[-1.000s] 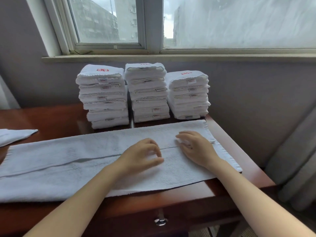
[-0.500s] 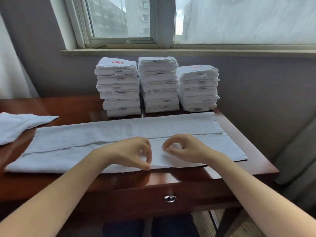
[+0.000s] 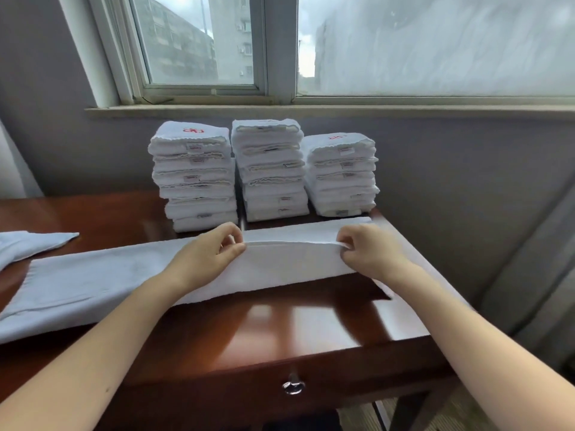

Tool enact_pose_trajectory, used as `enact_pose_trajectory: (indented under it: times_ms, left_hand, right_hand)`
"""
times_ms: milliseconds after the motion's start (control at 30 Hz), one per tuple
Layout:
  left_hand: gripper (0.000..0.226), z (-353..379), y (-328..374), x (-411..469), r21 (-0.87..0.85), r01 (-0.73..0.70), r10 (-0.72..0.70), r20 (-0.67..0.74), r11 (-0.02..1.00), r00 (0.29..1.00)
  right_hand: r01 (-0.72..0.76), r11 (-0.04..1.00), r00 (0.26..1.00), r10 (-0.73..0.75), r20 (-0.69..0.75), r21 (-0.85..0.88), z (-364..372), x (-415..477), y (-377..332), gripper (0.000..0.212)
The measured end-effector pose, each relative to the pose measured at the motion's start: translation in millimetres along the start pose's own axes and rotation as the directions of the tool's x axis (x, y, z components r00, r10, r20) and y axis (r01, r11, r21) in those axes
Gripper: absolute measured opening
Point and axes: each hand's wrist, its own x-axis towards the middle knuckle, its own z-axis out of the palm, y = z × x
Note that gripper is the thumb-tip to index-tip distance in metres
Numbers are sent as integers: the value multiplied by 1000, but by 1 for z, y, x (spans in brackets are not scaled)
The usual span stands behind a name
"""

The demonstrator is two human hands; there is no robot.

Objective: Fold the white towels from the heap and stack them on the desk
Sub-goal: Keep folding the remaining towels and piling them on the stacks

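A long white towel (image 3: 93, 284) lies across the desk (image 3: 280, 331), folded lengthwise. The left hand (image 3: 202, 262) and right hand (image 3: 373, 259) each pinch its raised folded edge, fingers (image 3: 231, 249) curled against the thumb on the cloth. Between the hands the towel is lifted off the desk and casts a shadow under its near edge. Its left part lies flat. Behind it, below the windowsill (image 3: 311, 111), three stacks (image 3: 270, 169) of folded towels stand side by side, the right one lowest. Another white towel (image 3: 28, 247) lies loose at the desk's left edge. A metal knob (image 3: 293, 387) sits on the drawer front.
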Motion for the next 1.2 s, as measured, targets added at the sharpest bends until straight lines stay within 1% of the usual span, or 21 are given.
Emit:
enact_pose_trajectory:
  times_ms: [67, 133, 200, 267, 333, 433, 500, 533, 567, 600, 633, 700, 733, 767, 833, 1000, 1200]
  left_hand:
    - [10, 2, -5, 10, 50, -3, 5, -40, 999, 999]
    - [9, 3, -10, 22, 95, -9, 19, -101, 995, 995]
    - [7, 5, -15, 34, 149, -3, 24, -142, 989, 990]
    - [7, 8, -21, 46, 203, 16, 17, -160, 979, 987]
    - [8, 13, -27, 56, 239, 24, 16, -165, 971, 986]
    - [8, 22, -35, 69, 280, 20, 19, -138, 960, 990]
    - [7, 30, -41, 74, 297, 5, 27, -103, 955, 994]
    - [8, 34, -44, 75, 292, -2, 27, -84, 956, 996]
    - [9, 37, -47, 76, 272, -1, 22, -74, 962, 997]
    - [9, 40, -49, 77, 246, 4, 15, -75, 969, 997]
    - [9, 42, -51, 77, 229, 6, 13, -83, 973, 996]
    - [9, 44, -53, 78, 232, -4, 27, -96, 973, 995]
    - [9, 45, -53, 78, 236, -8, 33, -100, 972, 994]
    - [9, 45, -53, 78, 236, -9, 34, -104, 972, 994]
    - [8, 47, -52, 76, 233, 3, 24, -113, 972, 993]
    - [10, 57, -39, 72, 227, 7, 24, -132, 974, 991]
    - [13, 83, -1, 71, 227, -7, 43, -157, 974, 987]
  right_hand:
    - [-69, 998, 988, 66, -139, -14, 3, 13, 10, 14]
    - [-95, 995, 964, 92, -248, -3, 7, 29, 15, 18]
    - [-101, 995, 945, 89, -316, -20, 12, 44, 20, 24]
    - [-114, 990, 939, 80, -334, -85, 18, 59, 25, 31]
    - [-139, 975, 950, 83, -300, -171, 24, 72, 29, 34]
    - [-165, 932, 981, 122, -149, -324, 32, 86, 30, 35]
    - [-120, 884, 993, 98, -73, -452, 39, 88, 25, 43]
    - [-83, 881, 996, 57, -70, -466, 44, 88, 20, 47]
    - [-33, 903, 997, 1, -74, -429, 49, 86, 14, 49]
    - [26, 937, 997, -51, -62, -349, 55, 84, 5, 50]
    - [75, 970, 996, -82, -21, -231, 62, 82, -5, 49]
    - [90, 996, 989, -90, 117, 11, 76, 78, -24, 44]
    - [79, 995, 979, -89, 183, 61, 83, 77, -30, 44]
    - [74, 995, 970, -86, 228, 61, 89, 75, -33, 47]
    - [75, 997, 960, -79, 267, 24, 97, 75, -32, 53]
    - [89, 996, 957, -86, 278, 1, 93, 70, -15, 57]
    - [78, 997, 950, -71, 303, -11, 73, 56, 24, 57]
